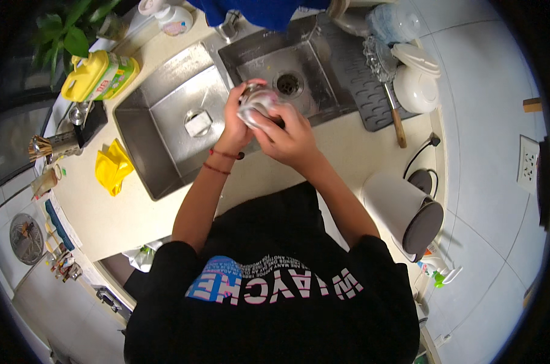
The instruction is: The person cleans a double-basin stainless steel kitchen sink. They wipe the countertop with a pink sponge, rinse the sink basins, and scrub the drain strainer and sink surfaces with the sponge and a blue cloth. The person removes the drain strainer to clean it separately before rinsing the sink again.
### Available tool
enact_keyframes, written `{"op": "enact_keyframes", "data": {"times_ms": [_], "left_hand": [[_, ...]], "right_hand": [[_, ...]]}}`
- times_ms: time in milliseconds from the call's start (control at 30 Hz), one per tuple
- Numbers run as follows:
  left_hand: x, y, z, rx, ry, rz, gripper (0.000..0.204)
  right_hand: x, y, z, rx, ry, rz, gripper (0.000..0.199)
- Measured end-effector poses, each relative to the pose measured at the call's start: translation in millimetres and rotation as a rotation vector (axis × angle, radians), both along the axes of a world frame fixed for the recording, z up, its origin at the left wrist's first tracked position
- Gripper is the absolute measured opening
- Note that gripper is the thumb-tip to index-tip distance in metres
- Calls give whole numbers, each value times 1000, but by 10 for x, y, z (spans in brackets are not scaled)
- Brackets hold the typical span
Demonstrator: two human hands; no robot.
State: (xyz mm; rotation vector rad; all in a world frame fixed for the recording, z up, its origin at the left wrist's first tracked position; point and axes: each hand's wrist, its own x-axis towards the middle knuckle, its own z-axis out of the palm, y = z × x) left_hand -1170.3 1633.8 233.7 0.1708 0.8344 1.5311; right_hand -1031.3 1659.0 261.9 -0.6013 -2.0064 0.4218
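Note:
My left hand (233,124) and my right hand (292,136) are together above the double sink (165,130), near the divider between its basins. Between them is a crumpled whitish cloth (259,104) with pinkish patches. Fingers of my right hand press into the cloth. My left hand curls round the far left side of the bundle; a darker, shiny part shows there, but what it is I cannot make out. Below, the right basin has a dark round drain (288,85). A white block (197,124) lies over the drain of the left basin.
Left of the sink are a yellow cloth (113,167), a yellow jug (102,76) and a chopstick holder (62,145). To the right stand a grey drying mat (372,115), a wooden-handled utensil (396,121), white bowls (415,90) and a white kettle-like appliance (396,206). Behind is the faucet (228,27).

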Motion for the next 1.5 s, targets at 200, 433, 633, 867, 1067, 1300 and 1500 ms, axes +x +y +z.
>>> {"op": "enact_keyframes", "data": {"times_ms": [200,433,633,867,1067,1300,1500], "left_hand": [[-84,20,249,96,785,21,32],[-59,-55,715,425,1597,-204,63],[-48,-135,630,437,1556,-166,79],[-97,-225,363,500,1226,-197,90],[-26,-324,367,386,1012,-93,88],[-33,-387,264,326,976,-30,87],[-67,-410,307,208,886,-46,94]], "right_hand": [[-5,287,-154,-789,243,-120,25],[118,125,-197,-1928,882,498,46],[107,98,-264,-1708,853,489,51],[144,134,-241,-1800,909,508,52],[98,65,-398,-1823,1060,641,48],[106,128,-300,-1708,1019,346,46],[273,233,-16,-1339,723,165,43]]}}
